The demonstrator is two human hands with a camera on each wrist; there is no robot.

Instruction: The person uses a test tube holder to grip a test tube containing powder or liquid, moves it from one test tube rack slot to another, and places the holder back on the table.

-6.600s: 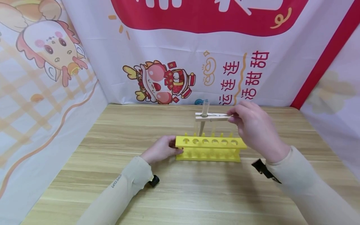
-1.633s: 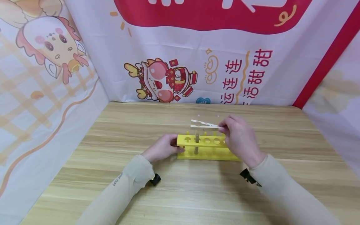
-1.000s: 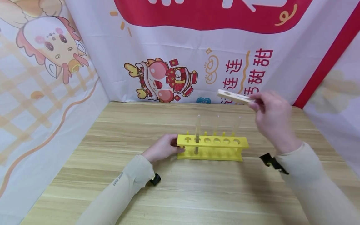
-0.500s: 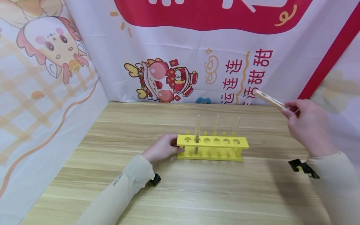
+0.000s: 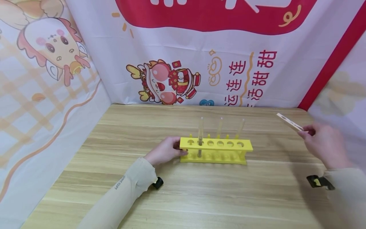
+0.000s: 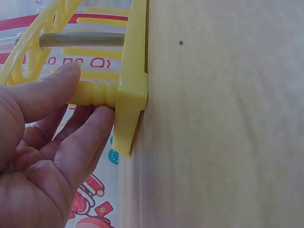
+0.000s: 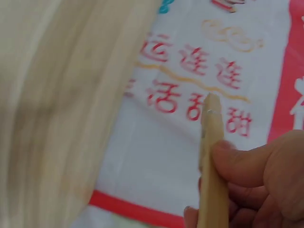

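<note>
A yellow test tube rack stands on the wooden table, with my left hand at its left end. In the left wrist view, the thumb and fingers grip the rack's ridged end post. A clear test tube with dark grey-brown contents in its lower part stands upright in the second hole from the left. My right hand, at the table's right side, pinches a wooden test tube clamp by its rear end. The clamp points up and left with nothing between its tips.
Two clear tubes, one middle and one right, sit over pegs at the rack's back. A printed white and red cloth hangs behind the table, and more cloth closes off both sides.
Earlier the clamp held the dark-filled tube above the rack; the tube now stands in the rack. My right hand has carried the clamp away right, then lower. The left hand stays put.
</note>
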